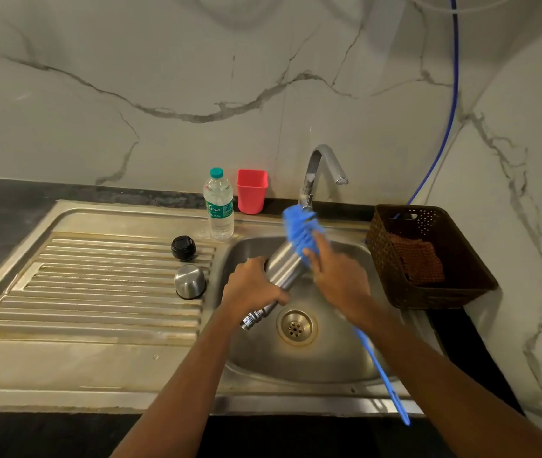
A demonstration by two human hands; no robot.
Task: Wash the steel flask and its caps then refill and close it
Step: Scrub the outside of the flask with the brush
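blue brush (378, 368) apparently gripped by right hand (339, 279); left hand (251, 289) curls round steel flask (284, 267).

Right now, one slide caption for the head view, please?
Left hand holds steel flask over sink; right hand scrubs it with blue brush.

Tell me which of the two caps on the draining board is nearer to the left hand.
The shiny steel cap; the black cap sits farther away, behind it.
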